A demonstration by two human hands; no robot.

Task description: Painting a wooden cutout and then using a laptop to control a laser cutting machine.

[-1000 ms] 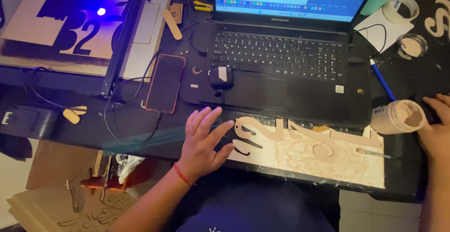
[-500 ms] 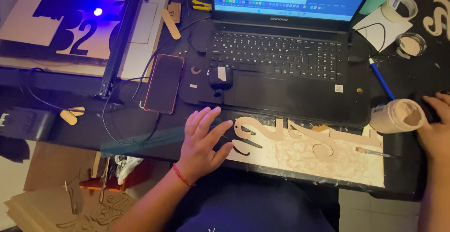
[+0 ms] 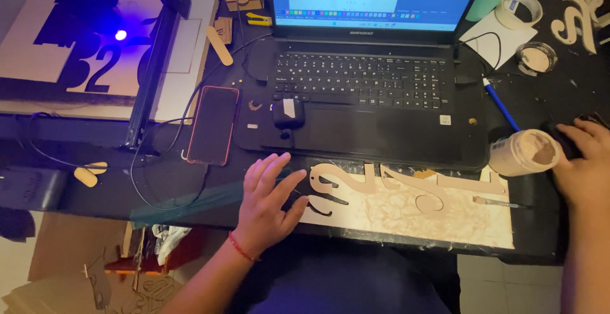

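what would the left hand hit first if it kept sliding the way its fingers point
The left hand points up and slightly right across the table. It would likely meet the front edge of the laptop first, near the small black device; heights are unclear.

A pale wooden board (image 3: pixel 406 215) with curly cut-out letters lies flat along the front edge of the dark surface (image 3: pixel 159 187), its left end under spread fingers. A beige jar (image 3: pixel 524 153) lies tipped on its side at the board's right end, mouth facing right
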